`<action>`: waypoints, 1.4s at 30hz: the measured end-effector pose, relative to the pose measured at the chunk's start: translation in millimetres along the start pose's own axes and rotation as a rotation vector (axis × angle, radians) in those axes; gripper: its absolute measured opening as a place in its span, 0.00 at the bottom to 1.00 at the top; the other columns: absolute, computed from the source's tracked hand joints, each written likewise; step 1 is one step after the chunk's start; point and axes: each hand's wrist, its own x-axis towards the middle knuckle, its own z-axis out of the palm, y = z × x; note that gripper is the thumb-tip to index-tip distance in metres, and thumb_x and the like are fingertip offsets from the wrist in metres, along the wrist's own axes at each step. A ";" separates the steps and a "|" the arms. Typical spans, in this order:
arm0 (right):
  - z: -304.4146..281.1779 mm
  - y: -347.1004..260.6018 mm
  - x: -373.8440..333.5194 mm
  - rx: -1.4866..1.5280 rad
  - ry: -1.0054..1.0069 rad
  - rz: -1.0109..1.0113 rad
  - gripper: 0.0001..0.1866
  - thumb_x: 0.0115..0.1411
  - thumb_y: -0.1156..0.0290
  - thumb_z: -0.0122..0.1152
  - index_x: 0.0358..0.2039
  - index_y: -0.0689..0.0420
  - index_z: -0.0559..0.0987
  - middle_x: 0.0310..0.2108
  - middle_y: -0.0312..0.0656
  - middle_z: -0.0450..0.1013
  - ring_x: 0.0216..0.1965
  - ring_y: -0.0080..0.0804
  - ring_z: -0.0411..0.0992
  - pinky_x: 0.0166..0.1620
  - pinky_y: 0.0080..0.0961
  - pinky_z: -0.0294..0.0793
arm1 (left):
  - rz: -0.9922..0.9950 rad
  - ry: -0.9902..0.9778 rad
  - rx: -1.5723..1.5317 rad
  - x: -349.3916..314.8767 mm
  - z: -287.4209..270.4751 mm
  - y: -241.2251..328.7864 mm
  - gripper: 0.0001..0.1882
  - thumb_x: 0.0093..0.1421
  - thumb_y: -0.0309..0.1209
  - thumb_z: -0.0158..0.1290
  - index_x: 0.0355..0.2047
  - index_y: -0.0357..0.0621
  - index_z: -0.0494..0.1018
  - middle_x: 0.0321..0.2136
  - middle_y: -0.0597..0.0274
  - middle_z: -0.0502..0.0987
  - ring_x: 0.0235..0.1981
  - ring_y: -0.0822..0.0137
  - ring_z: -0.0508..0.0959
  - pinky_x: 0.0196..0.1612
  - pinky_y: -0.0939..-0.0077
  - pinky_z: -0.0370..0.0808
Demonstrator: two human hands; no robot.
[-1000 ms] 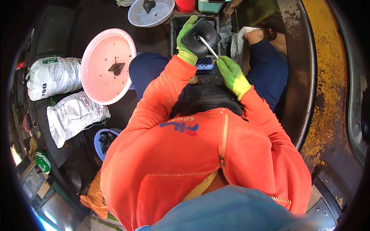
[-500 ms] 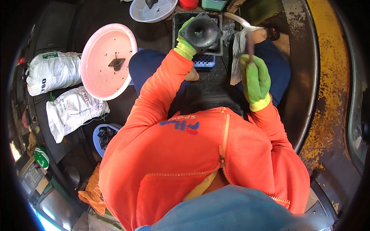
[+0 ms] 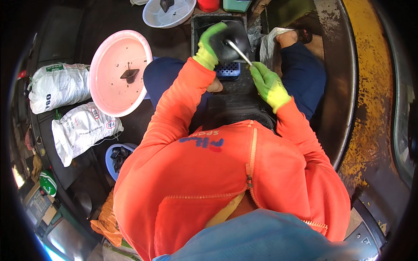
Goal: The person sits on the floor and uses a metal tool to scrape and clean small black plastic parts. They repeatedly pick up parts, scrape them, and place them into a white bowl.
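Gloved in green, my left hand (image 3: 210,42) is closed round the edge of a black square-flanged rubber part (image 3: 237,37), tilted above a dark tray. My right hand (image 3: 266,82), in a matching glove, grips a thin metal tool (image 3: 238,51) whose handle is hidden in the fist. Its shaft slants up and left, and the tip meets the middle of the black part; whether it goes inside I cannot tell. The dark tray (image 3: 194,28) lies beneath the part, and a blue perforated basket (image 3: 229,71) shows just in front of it.
At left stands a pink basin (image 3: 98,82) with one black flanged part (image 3: 130,75) in it. White sacks (image 3: 61,87) and a blue bucket (image 3: 112,167) of black pieces lie nearby. A white basin (image 3: 150,15) is at the back; a yellow rusted metal edge (image 3: 370,87) runs along the right.
My right hand has come down and left, bringing the tool from a raised position onto the black part. My left hand has tilted the part, so its round opening no longer faces up.
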 end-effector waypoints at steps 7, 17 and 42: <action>-6.4 2.6 -9.4 0.293 0.241 -0.209 0.11 0.65 0.74 0.51 0.47 0.61 0.75 0.29 0.48 0.74 0.26 0.40 0.73 0.33 0.27 0.72 | -0.120 0.077 -0.082 -4.2 -7.6 18.6 0.22 0.42 0.31 0.67 0.41 0.45 0.77 0.34 0.58 0.81 0.38 0.59 0.82 0.42 0.70 0.78; -3.4 6.8 -1.8 0.160 0.301 -0.262 0.11 0.65 0.72 0.53 0.47 0.58 0.75 0.31 0.53 0.75 0.32 0.51 0.76 0.33 0.36 0.73 | -0.146 -0.027 0.160 -3.9 -7.8 14.1 0.25 0.42 0.33 0.66 0.44 0.47 0.77 0.36 0.58 0.80 0.38 0.58 0.81 0.42 0.69 0.78; 0.1 -0.5 3.0 0.571 -0.105 0.157 0.15 0.69 0.65 0.48 0.47 0.61 0.77 0.28 0.33 0.69 0.28 0.18 0.63 0.34 0.18 0.65 | 0.119 0.174 0.030 9.8 -6.7 49.2 0.06 0.47 0.26 0.63 0.28 0.44 0.80 0.27 0.58 0.80 0.28 0.62 0.80 0.32 0.72 0.76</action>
